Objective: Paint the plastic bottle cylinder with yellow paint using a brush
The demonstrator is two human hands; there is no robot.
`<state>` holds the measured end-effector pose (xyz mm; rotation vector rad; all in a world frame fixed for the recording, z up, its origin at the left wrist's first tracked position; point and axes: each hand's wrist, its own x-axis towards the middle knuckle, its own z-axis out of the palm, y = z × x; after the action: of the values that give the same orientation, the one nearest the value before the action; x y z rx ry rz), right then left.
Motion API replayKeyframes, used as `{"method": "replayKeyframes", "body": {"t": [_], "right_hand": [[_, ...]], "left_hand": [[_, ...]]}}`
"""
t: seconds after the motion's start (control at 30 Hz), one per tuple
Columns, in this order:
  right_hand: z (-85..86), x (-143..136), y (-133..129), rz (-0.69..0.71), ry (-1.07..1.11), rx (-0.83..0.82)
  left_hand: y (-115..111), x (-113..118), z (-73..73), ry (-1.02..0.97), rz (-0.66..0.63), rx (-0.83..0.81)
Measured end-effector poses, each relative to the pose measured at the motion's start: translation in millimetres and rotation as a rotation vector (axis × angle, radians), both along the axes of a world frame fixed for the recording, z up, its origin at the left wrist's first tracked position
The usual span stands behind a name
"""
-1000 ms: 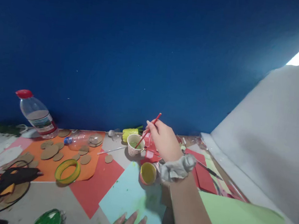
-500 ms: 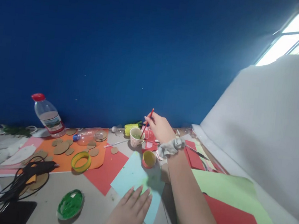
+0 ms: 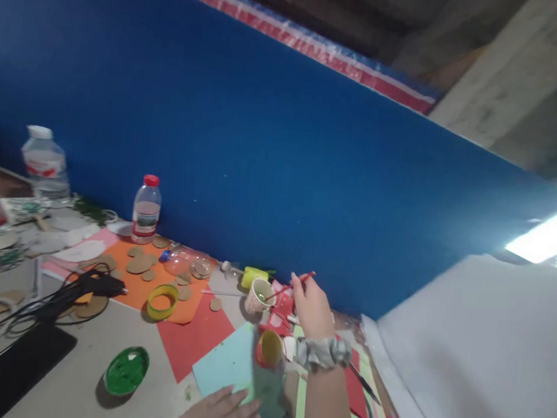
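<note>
My right hand (image 3: 314, 309) is closed around a thin red paintbrush (image 3: 294, 285). The brush slants down to the left, its lower end inside a patterned paper cup (image 3: 257, 298) that holds greenish liquid. My left hand (image 3: 223, 416) lies flat, fingers stretched out, on a light blue sheet of paper (image 3: 221, 358). Just in front of the paper cup stands a small round container (image 3: 269, 349), yellow inside and red outside. Left of my left hand is a shallow dish of green paint (image 3: 126, 371).
Cardboard discs (image 3: 139, 264), a yellow tape ring (image 3: 162, 302) and a clear plastic bottle (image 3: 187, 261) lie on orange paper. A red-capped bottle (image 3: 146, 211) stands behind. Black cables (image 3: 59, 301) and a black phone-like slab (image 3: 3, 375) are at left. A blue wall (image 3: 281, 189) borders the table.
The view has tilted and swung left, bringing more bottles and the wall's top edge into sight. The brush leans further over in the cup. My left hand stays on the blue paper.
</note>
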<state>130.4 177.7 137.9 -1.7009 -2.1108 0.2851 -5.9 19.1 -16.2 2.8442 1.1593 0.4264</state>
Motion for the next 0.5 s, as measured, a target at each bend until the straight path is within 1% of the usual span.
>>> {"method": "replayKeyframes", "body": {"t": [0.1, 0.23, 0.37, 0.5], "right_hand": [[-6.2, 2, -4, -0.045, 0.017, -0.003], [-4.4, 10, -4, -0.036, 0.052, -0.020], [-1.5, 19, 0, -0.020, 0.087, -0.012], [-2.0, 17, 1, 0.025, 0.118, 0.020]], "left_hand": [[2, 8, -8.0, 0.005, 0.109, 0.028], [3, 21, -18.6, 0.023, 0.206, 0.024], [4, 27, -23.0, 0.058, 0.223, 0.029], [4, 26, -23.1, 0.096, 0.200, 0.063]]}}
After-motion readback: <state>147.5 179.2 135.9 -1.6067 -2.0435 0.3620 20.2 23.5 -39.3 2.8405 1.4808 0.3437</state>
